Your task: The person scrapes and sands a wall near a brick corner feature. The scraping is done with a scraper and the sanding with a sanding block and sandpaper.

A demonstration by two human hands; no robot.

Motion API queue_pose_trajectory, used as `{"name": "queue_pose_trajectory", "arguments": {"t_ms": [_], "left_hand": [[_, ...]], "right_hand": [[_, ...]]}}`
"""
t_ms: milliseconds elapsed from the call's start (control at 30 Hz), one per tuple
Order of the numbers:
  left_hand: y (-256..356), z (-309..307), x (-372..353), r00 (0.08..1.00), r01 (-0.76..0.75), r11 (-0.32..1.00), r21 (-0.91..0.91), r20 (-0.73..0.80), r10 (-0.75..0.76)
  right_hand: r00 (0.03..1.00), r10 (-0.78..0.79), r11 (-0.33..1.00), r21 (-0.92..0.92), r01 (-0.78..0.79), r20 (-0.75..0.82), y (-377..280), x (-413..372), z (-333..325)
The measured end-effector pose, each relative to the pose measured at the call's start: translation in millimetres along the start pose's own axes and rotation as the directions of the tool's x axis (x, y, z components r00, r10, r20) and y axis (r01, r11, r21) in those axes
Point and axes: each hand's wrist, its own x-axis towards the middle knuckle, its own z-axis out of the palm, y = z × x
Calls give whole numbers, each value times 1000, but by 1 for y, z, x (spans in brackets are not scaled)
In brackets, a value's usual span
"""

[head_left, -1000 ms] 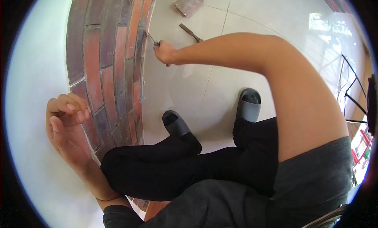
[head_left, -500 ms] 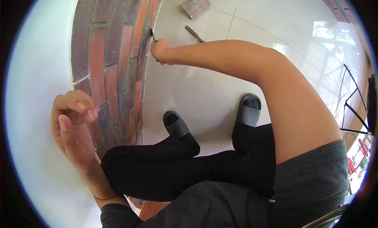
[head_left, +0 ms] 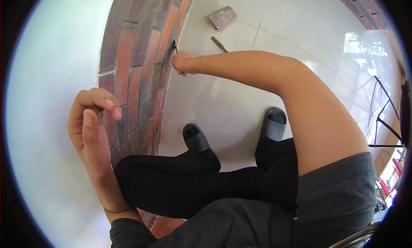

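Note:
My right hand (head_left: 183,62) is closed round a thin tool with a dark narrow blade (head_left: 175,44), its exact kind too small to make out. The blade points at the lower edge of the brick wall facing (head_left: 151,46), where it meets the floor. My left hand (head_left: 93,123) is raised beside the wall, empty, with loosely bent fingers and the thumb apart. On the floor past my right hand lies a flat chisel-like tool (head_left: 219,44), partly hidden behind my forearm. Farther off rests a dusty reddish block (head_left: 222,18).
Glossy pale tiles (head_left: 210,98) cover the floor. My feet, in grey slides (head_left: 273,123), are planted near the wall. A black metal stand (head_left: 379,118) with thin cables is at the right. A smooth white wall surface (head_left: 51,98) fills the left side.
The whole view has shifted, so the wall and floor things appear farther right and slightly lower. My right hand keeps its grip on the tool at the wall's base; my left hand stays raised.

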Motion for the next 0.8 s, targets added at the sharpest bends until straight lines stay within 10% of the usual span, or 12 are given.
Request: {"name": "queue_pose_trajectory", "arguments": {"t_ms": [100,300,433,800], "left_hand": [[5,-2,-4,1000,-13,1000,-22,-13,12],[0,-12,-7,999,-25,999,-36,-30,24],[-8,-12,0,999,-22,998,-53,-42,20],[-33,-16,17,996,86,994,-66,-12,-87]], "right_hand": [[1000,26,959,281,-22,-11,5,41,13],[981,-179,959,-236,158,-71,8,30,3],[859,-249,966,-182,185,-447,21,48,-2],[735,-529,848,-303,435,-425,23,19,-15]]}}
